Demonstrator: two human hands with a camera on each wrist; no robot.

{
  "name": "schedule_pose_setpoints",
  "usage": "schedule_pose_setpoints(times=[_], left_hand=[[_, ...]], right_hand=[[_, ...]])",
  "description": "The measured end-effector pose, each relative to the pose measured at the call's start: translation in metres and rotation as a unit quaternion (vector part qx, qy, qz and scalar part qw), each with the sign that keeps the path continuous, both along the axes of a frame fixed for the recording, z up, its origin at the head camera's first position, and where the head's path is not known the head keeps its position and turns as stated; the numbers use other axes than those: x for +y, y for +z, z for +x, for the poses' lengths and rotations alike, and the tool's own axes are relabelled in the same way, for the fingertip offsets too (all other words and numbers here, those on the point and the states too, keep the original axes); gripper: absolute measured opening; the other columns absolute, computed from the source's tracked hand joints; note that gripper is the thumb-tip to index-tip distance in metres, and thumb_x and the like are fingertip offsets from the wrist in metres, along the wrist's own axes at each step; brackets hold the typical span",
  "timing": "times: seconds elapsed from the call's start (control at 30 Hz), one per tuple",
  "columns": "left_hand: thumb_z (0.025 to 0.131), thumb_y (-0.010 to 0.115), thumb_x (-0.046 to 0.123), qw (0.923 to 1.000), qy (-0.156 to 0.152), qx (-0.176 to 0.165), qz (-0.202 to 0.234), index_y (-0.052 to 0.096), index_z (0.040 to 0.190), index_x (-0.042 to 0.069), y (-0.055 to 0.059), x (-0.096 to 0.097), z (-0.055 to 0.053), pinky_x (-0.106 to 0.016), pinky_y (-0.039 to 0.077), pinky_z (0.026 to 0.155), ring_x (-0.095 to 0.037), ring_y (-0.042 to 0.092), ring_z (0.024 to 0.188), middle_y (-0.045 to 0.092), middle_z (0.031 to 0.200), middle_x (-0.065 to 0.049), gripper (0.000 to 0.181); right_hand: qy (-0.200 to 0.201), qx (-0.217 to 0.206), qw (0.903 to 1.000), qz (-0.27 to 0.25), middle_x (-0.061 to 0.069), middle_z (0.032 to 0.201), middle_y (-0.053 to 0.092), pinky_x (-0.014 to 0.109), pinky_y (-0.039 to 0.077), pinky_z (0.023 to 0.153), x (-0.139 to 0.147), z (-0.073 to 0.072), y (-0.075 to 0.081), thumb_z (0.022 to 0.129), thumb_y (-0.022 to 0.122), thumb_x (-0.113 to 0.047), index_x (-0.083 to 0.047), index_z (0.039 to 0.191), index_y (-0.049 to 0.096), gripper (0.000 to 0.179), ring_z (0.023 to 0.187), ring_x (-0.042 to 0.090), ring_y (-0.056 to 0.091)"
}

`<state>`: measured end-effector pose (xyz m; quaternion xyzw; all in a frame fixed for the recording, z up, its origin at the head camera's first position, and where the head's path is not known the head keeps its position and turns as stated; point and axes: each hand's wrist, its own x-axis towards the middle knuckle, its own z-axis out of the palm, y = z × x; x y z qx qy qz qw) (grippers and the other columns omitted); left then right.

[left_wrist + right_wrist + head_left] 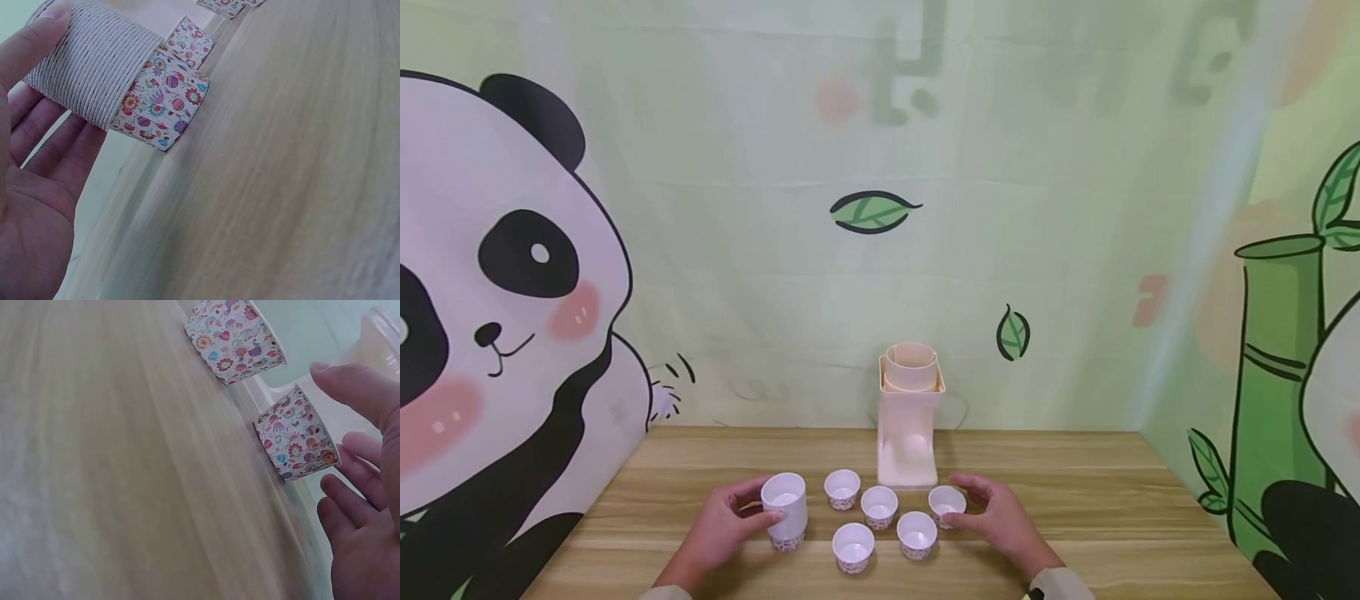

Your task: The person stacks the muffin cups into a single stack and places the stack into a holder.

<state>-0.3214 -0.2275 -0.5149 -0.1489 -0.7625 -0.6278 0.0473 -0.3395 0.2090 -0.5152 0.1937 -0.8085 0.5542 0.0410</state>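
Note:
My left hand (734, 518) holds a tall stack of small white paper cups (786, 510), thumb on the near side and fingers behind. In the left wrist view the stack (94, 62) shows tightly nested rims above a flower-printed lowest cup (164, 97), which sits low at the wooden table. Around the rightmost single cup (947, 503) my right hand (996, 518) stands with thumb and fingers spread. The right wrist view has that cup (295, 439) upright on the table, the thumb apart from it and the fingertips (334, 484) close by its rim.
Several more single cups stand upright between the hands, among them a back-left cup (842, 490) and a front cup (853, 548). Behind them rises a pale pink dispenser-like stand (907, 425) with a round top. A panda-printed backdrop (760, 275) closes off the wooden table's (1045, 467) far edge.

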Motion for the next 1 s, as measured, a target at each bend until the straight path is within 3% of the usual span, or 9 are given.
schedule_pose_setpoints(times=[0.13, 0.43, 0.83, 1.0], left_hand=[[0.089, 0.085, 0.003, 1.0000, -0.001, -0.002, 0.003, 0.061, 0.139, -0.013, -0.001, 0.000, 0.000, -0.020, 0.057, 0.094, -0.005, 0.070, 0.106, 0.071, 0.127, -0.029, 0.058], [0.089, 0.085, 0.003, 1.0000, -0.004, -0.001, 0.004, 0.061, 0.140, -0.013, -0.002, -0.001, -0.002, -0.021, 0.058, 0.094, -0.006, 0.071, 0.106, 0.071, 0.127, -0.029, 0.058], [0.089, 0.085, 0.004, 1.0000, -0.002, -0.001, -0.001, 0.063, 0.139, -0.012, -0.001, 0.000, 0.000, -0.021, 0.057, 0.094, -0.007, 0.070, 0.107, 0.071, 0.128, -0.028, 0.057], [0.089, 0.085, 0.004, 1.0000, 0.000, -0.001, -0.001, 0.062, 0.139, -0.012, -0.001, -0.001, -0.001, -0.020, 0.057, 0.094, -0.006, 0.070, 0.106, 0.071, 0.127, -0.028, 0.057]], right_hand=[[0.001, -0.004, 1.0000, 0.006, 0.028, 0.134, 0.069, 0.057, 0.049, 0.112, 0.001, -0.003, -0.003, 0.083, 0.093, -0.008, 0.014, 0.135, 0.063, 0.064, 0.128, 0.045, 0.064], [-0.005, -0.010, 0.9997, 0.020, 0.022, 0.126, 0.073, 0.031, 0.056, 0.101, 0.001, -0.009, -0.008, 0.082, 0.094, -0.012, 0.012, 0.134, 0.065, 0.065, 0.119, 0.035, 0.068], [-0.006, -0.007, 0.9997, 0.021, 0.019, 0.121, 0.076, 0.023, 0.055, 0.093, 0.001, -0.011, -0.013, 0.081, 0.094, -0.011, 0.012, 0.131, 0.067, 0.061, 0.111, 0.027, 0.070], [0.001, -0.011, 0.9999, 0.010, 0.019, 0.121, 0.075, 0.024, 0.056, 0.094, 0.001, -0.011, -0.012, 0.082, 0.093, -0.009, 0.012, 0.132, 0.066, 0.060, 0.113, 0.030, 0.070]])
